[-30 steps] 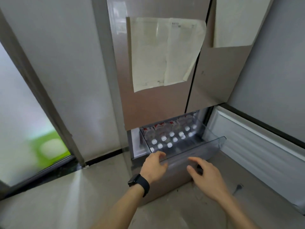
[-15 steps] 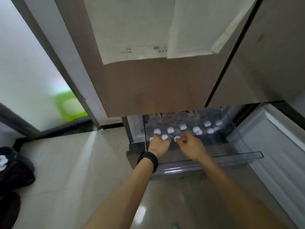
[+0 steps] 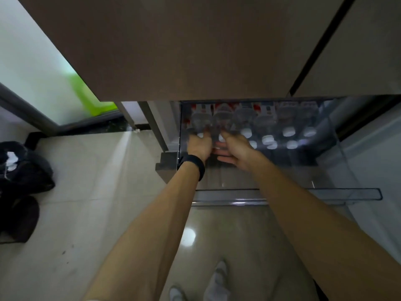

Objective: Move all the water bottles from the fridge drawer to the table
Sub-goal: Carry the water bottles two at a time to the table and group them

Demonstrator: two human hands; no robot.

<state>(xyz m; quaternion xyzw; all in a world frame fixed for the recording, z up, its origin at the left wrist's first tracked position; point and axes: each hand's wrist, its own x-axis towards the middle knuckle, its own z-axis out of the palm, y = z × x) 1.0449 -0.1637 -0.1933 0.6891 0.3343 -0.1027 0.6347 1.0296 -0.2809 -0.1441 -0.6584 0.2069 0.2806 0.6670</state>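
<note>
The clear fridge drawer [image 3: 325, 195] is pulled out under the brown fridge doors [image 3: 195, 51]. Several water bottles [image 3: 267, 140] with white caps and red-and-white labels stand upright in rows inside it. Both my hands reach into the drawer's left end. My left hand [image 3: 198, 145], with a black watch on the wrist, lies over the leftmost front bottle's cap. Just to its right, my right hand [image 3: 236, 149] curls around the neighbouring bottle, whose cap [image 3: 221, 137] shows between thumb and fingers. Blur hides whether either hand has closed its grip.
A black bag [image 3: 23, 168] lies on the tiled floor at the left. A frosted glass door [image 3: 32, 61] with something green [image 3: 95, 105] behind it stands beyond. The white inner face of a swung-out door [image 3: 373, 170] flanks the drawer on the right. My feet [image 3: 217, 283] are below.
I have leaned closer and lower over the drawer. Both hands went from its front rim in among the left-hand bottles and now rest on two of them.
</note>
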